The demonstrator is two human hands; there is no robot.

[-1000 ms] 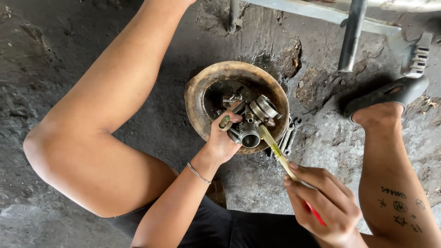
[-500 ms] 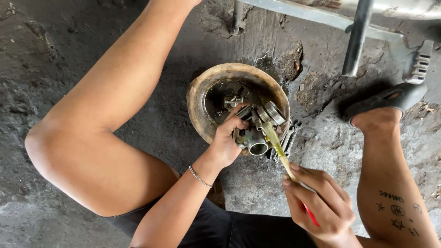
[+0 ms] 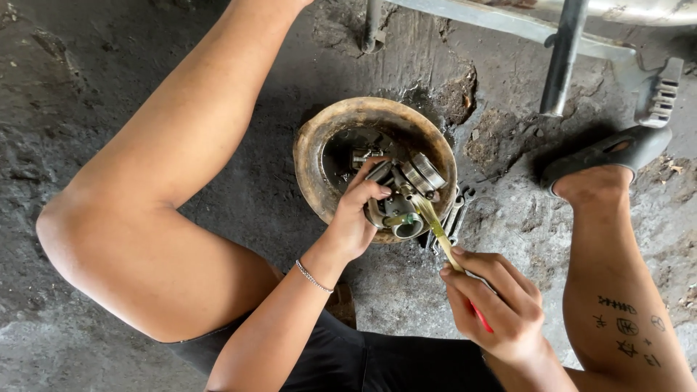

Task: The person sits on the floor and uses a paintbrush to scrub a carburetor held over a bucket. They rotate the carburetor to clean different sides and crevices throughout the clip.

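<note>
A bent knee [image 3: 109, 239] fills the left. The left hand [image 3: 356, 218] grips a metal carburetor [image 3: 403, 196] over the rim of a rusty round pan [image 3: 312, 152] on the concrete floor [image 3: 72, 72]. The right hand [image 3: 501, 305] is closed around a brush [image 3: 435, 229] – bristle end touching the carburetor. Beside the pan – wrenches [image 3: 456, 214].

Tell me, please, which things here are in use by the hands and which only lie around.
In use:
left hand
carburetor
right hand
screwdriver
rusty bowl

Lying about:
wrenches
sandal
metal stand
foot peg
</note>
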